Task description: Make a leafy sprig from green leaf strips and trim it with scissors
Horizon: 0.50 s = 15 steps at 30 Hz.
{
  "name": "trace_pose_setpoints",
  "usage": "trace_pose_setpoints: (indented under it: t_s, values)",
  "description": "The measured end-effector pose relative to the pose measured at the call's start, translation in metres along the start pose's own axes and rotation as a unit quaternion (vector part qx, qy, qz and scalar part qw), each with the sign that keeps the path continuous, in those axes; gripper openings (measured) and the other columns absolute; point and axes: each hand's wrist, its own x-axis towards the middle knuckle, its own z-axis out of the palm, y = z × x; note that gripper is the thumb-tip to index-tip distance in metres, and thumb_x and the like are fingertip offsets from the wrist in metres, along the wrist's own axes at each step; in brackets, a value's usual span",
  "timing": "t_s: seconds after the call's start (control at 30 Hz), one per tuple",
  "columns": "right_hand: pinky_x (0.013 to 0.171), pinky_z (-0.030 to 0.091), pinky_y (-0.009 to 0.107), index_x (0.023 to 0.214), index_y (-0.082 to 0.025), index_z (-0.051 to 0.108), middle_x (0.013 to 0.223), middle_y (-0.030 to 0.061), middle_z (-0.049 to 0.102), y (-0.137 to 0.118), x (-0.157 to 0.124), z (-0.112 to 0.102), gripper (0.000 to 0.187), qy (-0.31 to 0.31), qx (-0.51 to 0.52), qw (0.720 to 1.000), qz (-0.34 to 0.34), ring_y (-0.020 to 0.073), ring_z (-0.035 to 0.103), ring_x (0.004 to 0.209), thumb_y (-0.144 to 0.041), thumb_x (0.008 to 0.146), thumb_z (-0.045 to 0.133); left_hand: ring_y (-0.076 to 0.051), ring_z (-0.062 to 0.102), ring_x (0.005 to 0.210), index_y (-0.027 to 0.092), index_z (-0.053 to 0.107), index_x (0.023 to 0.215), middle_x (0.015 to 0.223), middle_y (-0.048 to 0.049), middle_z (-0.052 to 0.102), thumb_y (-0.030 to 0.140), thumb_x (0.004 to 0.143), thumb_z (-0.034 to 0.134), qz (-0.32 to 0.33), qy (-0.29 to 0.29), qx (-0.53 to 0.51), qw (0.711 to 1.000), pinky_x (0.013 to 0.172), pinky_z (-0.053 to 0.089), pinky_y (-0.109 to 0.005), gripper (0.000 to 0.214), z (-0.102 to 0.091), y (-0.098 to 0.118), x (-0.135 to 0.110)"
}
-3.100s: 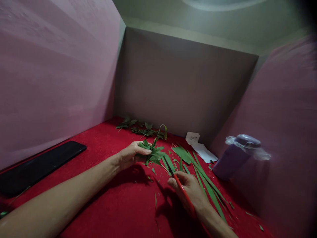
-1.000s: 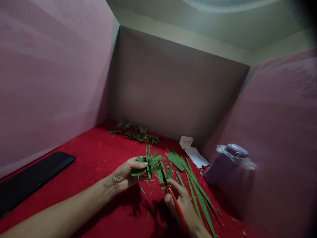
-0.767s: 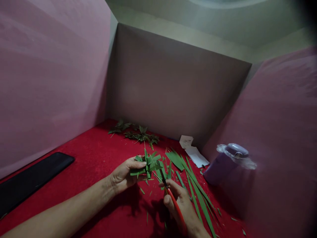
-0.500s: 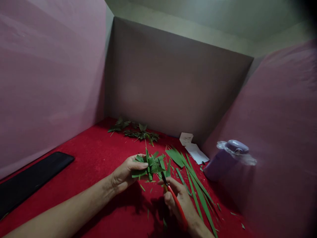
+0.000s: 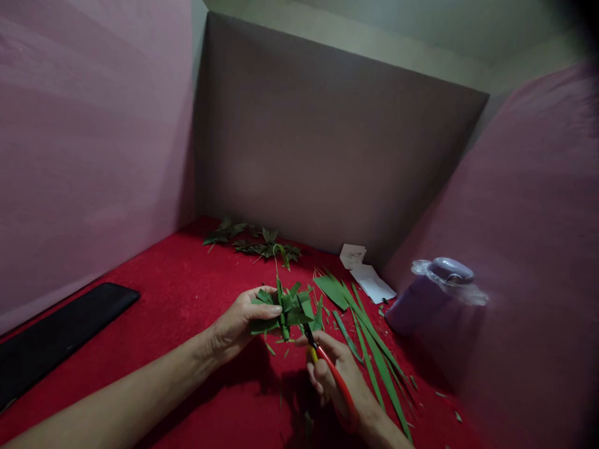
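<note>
– On the table [image 5: 178, 293], what lies under the work?
– Red cloth covers all of it. A pink left panel [image 5: 93, 156] and a pink right panel [image 5: 528, 249] stand along its sides. A grey-brown back panel [image 5: 327, 149] closes the far edge, so the person works inside a three-sided booth.

– Where is there open room?
– Bare cloth runs between the flat black slab [image 5: 60, 330] by the left panel and the person's forearm. At the back lies a pile of dark leaves [image 5: 253, 240]. White paper slips [image 5: 369, 280] sit in the far right corner, and a purple tumbler [image 5: 421, 299] with a clear lid stands close to the right panel. Long green leaf strips [image 5: 369, 349] fan out between the tumbler and the hands.

– And the hands?
– The left hand [image 5: 234, 324] is closed on a folded leaf bundle [image 5: 283, 308], thumb on top, and holds it just above the cloth near the middle of the table. The right hand [image 5: 337, 380] is wrapped around the red handles of the scissors [image 5: 327, 368]. Their dark blades point up-left and reach the bundle's lower right edge. How far the blades are parted is too small to tell. Small green clippings dot the cloth beneath both hands.
</note>
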Motion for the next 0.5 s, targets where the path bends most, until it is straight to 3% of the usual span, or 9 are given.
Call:
trace_pose_setpoints:
  t_s: [0.5]
  values:
    - [0.031,0.026,0.015,0.095,-0.013,0.051,0.043,-0.0091,0.043,-0.0054,0.0019,0.0027,0.065,0.001,0.05,0.998,0.038,0.0044,0.031,0.032,-0.068,0.062,0.055,-0.015,0.063,0.067,0.014,0.058,0.083,0.078,-0.0043,0.068,0.015,0.063,0.071,0.037,0.044,0.06,0.997,0.064,0.05,-0.026,0.024,0.0026,0.0036,-0.002]
